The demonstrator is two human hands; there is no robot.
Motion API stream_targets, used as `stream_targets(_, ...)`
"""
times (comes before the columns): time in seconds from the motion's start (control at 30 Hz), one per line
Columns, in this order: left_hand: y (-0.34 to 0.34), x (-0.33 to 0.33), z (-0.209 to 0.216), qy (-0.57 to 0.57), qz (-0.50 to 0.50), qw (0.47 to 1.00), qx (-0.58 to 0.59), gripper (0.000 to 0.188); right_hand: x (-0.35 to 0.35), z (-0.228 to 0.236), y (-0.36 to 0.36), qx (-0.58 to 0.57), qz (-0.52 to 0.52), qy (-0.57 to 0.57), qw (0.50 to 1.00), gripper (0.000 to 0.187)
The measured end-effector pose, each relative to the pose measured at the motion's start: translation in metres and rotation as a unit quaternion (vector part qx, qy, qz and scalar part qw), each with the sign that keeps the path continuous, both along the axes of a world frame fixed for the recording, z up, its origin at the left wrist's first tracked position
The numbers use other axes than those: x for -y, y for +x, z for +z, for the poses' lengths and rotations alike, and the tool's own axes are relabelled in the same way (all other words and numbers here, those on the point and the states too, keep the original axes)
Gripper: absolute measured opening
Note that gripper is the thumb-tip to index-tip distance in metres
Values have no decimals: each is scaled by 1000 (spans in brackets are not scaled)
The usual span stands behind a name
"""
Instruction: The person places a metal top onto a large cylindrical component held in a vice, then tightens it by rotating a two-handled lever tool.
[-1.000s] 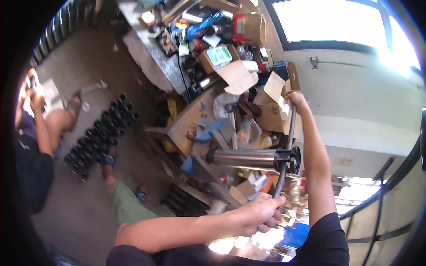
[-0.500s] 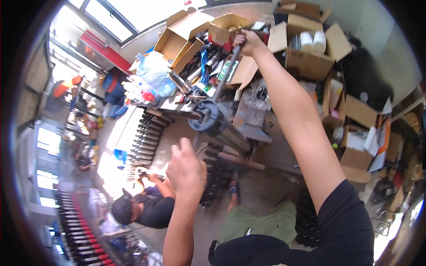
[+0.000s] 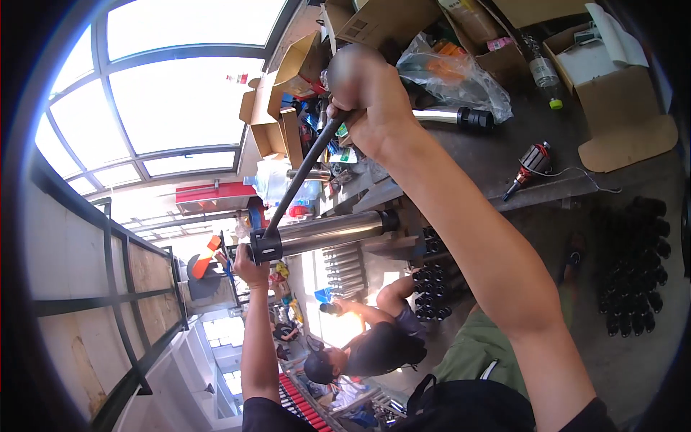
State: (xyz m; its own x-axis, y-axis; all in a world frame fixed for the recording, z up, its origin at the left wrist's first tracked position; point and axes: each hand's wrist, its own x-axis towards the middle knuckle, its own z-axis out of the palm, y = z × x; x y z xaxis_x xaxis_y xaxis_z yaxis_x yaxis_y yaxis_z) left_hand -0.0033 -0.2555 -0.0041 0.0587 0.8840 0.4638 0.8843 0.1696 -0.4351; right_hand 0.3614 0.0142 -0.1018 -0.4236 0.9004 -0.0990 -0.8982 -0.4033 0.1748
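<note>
A long dark metal bar slants down from my right hand, whose fingers are wrapped around its upper end. The bar's lower end enters a slot in the black cap of a shiny metal cylinder. That cylinder lies roughly level, its other black end toward the bench. At the cap's outer edge, my left hand is closed around the cap; part of its fingers is hidden behind it.
The dark workbench carries a metal tube with a black end, a plastic bag, a bottle, a motor rotor and cardboard boxes. A person crouches below, near several black parts on the floor.
My left hand has gone from open beside the cap to closed on it. My right hand still grips the bar. The view has shifted, with more windows and bench showing.
</note>
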Motion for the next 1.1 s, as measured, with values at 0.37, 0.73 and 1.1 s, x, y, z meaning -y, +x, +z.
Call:
stream_targets(0.37, -63, -13, -23, 106, -120, 987, -31, 19, 42, 17, 1, 62, -172, 0, 983, 29)
stream_targets(0.73, -58, -114, -33, 189, -311, 926, 104, 23, 327, 50, 20, 144, -317, 190, 918, 40)
stream_targets(1.1, 60, -31, -125, -9, -159, 542, 825, 65, 268, 100, 102, 702, 342, 424, 459, 32)
